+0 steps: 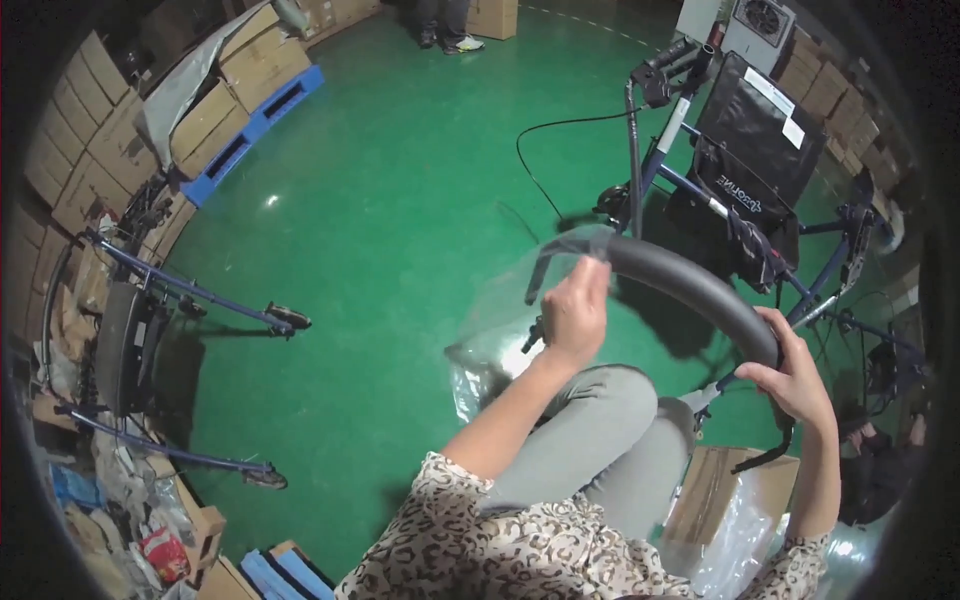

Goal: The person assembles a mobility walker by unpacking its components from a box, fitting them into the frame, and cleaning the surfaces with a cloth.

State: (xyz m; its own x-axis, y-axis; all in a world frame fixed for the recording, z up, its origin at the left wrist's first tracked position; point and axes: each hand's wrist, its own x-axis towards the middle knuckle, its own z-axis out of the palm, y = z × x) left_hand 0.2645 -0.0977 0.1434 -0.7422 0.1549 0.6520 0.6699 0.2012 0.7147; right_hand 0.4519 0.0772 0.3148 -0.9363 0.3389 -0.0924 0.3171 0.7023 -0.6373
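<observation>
A curved black padded bar (690, 285) spans the space above my knees. My right hand (790, 375) is wrapped round its right end, thumb on the near side. At its left end, my left hand (577, 312) is closed on a clear plastic bag (500, 310), which covers that end and hangs down to the left. A thin black curved end of the bar shows inside the plastic. Another thin black end sticks out below my right hand.
A blue-framed walker with a black bag (755, 150) stands at the upper right. Another blue frame (180, 285) is at the left. An open cardboard box (700, 490) with plastic sits by my legs. Boxes on a blue pallet (250, 130) and a person's legs (443, 20) are farther off.
</observation>
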